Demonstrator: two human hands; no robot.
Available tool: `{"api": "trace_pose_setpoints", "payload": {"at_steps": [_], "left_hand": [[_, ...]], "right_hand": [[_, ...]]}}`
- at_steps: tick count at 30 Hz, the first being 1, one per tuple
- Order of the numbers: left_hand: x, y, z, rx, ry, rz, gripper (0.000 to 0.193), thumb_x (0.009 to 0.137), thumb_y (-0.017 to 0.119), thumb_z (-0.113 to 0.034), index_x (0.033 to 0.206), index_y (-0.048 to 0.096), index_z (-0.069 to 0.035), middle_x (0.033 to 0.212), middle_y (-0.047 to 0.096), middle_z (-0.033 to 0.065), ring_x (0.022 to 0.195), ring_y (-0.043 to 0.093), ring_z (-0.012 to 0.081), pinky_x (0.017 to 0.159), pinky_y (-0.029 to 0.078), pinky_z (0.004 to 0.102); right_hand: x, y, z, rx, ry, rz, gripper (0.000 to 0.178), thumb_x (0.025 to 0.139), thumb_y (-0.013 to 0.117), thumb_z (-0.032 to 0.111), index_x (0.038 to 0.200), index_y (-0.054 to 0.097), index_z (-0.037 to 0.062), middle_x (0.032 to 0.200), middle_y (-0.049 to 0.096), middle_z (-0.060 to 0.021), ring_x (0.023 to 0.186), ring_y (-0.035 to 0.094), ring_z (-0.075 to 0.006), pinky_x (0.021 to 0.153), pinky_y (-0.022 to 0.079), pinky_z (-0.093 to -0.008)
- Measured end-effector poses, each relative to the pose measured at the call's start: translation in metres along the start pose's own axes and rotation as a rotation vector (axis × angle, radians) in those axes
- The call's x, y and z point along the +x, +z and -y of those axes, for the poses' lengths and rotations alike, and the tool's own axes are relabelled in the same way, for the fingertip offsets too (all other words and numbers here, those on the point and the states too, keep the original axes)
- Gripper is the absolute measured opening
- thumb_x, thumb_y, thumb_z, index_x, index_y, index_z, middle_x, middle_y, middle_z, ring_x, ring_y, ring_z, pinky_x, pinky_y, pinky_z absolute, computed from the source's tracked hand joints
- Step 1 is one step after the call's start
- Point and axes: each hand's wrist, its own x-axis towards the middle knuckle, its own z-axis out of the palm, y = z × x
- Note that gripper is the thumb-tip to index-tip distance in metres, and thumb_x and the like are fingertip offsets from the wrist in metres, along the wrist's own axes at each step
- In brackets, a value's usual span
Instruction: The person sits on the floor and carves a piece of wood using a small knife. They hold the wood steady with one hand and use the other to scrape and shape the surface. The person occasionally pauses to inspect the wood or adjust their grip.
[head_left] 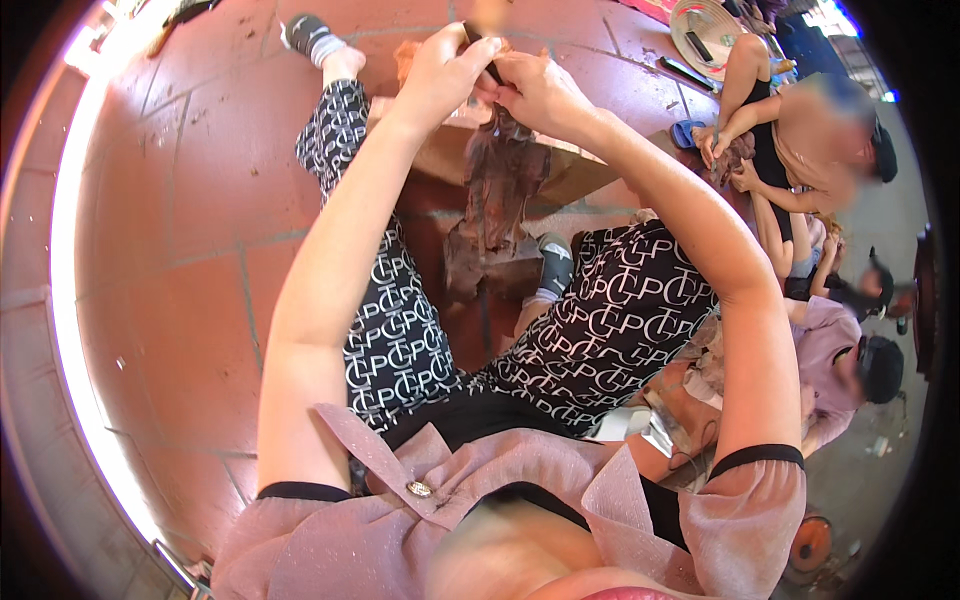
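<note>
At the top of the view, my left hand (447, 78) is closed around a slim dark strip (474, 38) that slants between its thumb and fingers. Close beside it, my right hand (545, 92) has its fingers bent together; what they grip is hidden. Both hands meet just over the top of a brown, rough-surfaced figure (505, 175), which looks like clay or carved wood and stands on a blocky brown base (492, 268) between my legs. The hands cover the figure's upper end.
A tan board or box side (580, 178) lies behind the figure, over the red tiled floor (190, 320). At right, another person's hands (722, 160) work on a brown lump near a blue slipper (686, 134). More people sit beyond. A round woven tray (705, 38) lies far right.
</note>
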Motion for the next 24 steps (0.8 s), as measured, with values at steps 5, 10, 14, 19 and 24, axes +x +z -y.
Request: {"api": "trace_pose_setpoints", "payload": {"at_steps": [5,10,14,19,24], "left_hand": [[-0.020,-0.004,0.025,-0.059,-0.148,-0.237,0.040,0.088,0.059,-0.026,0.114,0.050,0.003,0.092,0.059,0.0058,0.078,0.059,0.0127,0.069,0.052,0.0273],[-0.042,0.036,0.092,0.069,-0.164,-0.338,0.017,0.080,0.067,-0.018,0.084,0.061,-0.003,0.075,0.060,0.0016,0.071,0.056,0.0097,0.066,0.047,0.0243],[-0.043,0.044,0.121,-0.019,-0.025,-0.488,0.010,0.078,0.068,-0.009,0.082,0.061,-0.003,0.077,0.061,0.0018,0.070,0.056,0.0093,0.068,0.046,0.0241],[-0.041,0.042,0.114,-0.097,-0.030,-0.431,0.002,0.080,0.060,-0.003,0.081,0.062,-0.003,0.081,0.060,0.0008,0.077,0.053,0.0084,0.073,0.042,0.0221],[-0.040,0.033,0.113,0.148,-0.067,-0.464,0.012,0.077,0.056,-0.005,0.085,0.064,0.001,0.082,0.062,0.0044,0.079,0.055,0.0115,0.075,0.043,0.0244]], "right_hand": [[0.012,-0.067,0.017,0.249,0.221,-0.149,0.020,0.079,0.061,0.019,0.089,0.062,0.0017,0.075,0.064,-0.0133,0.071,0.064,-0.0240,0.066,0.051,-0.0361],[0.014,-0.089,-0.014,0.662,0.347,-0.372,0.020,0.079,0.065,0.019,0.082,0.062,-0.0006,0.071,0.064,-0.0052,0.060,0.060,-0.0105,0.055,0.051,-0.0265],[0.015,-0.100,-0.022,0.815,0.310,-0.459,0.013,0.081,0.063,0.012,0.085,0.058,0.0008,0.073,0.061,-0.0033,0.059,0.060,-0.0113,0.052,0.050,-0.0258],[0.005,-0.121,-0.016,0.828,0.351,-0.528,0.015,0.079,0.063,0.012,0.082,0.057,-0.0007,0.074,0.062,-0.0067,0.060,0.062,-0.0125,0.051,0.053,-0.0267],[-0.005,-0.110,-0.027,0.491,0.297,-0.542,0.018,0.077,0.064,0.014,0.083,0.056,0.0000,0.072,0.061,-0.0099,0.066,0.062,-0.0185,0.059,0.049,-0.0341]]}}
